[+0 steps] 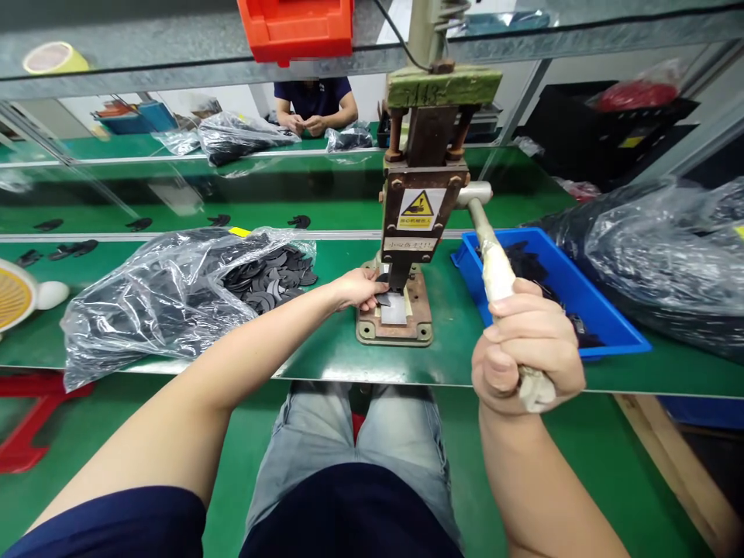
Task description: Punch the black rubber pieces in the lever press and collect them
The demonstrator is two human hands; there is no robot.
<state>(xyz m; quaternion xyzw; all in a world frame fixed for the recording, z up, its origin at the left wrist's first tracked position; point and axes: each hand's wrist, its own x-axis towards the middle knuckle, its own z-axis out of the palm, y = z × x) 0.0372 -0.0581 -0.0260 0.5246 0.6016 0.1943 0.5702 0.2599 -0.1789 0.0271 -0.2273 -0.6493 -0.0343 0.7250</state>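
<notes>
A hand press point(426, 178) with a yellow warning label stands on the green bench in front of me. My right hand point(532, 349) is wrapped round its lever handle point(497, 267), which is covered in pale tape. At the press base, my left hand point(361, 290) pinches a small flat black piece point(382, 297) beside the lower end of the ram. Under the ram lies a light metal plate point(394, 310) on the base. To the left, a clear plastic bag point(156, 302) spills many curved black pieces point(273, 279).
On the right stands a blue bin point(616, 335) with black pieces inside, and a large plastic bag point(668, 256) lies beyond it. A co-worker point(314, 105) sits across the bench. Overhead, a shelf holds a red bin point(296, 31). A fan-like object point(17, 298) stands at far left.
</notes>
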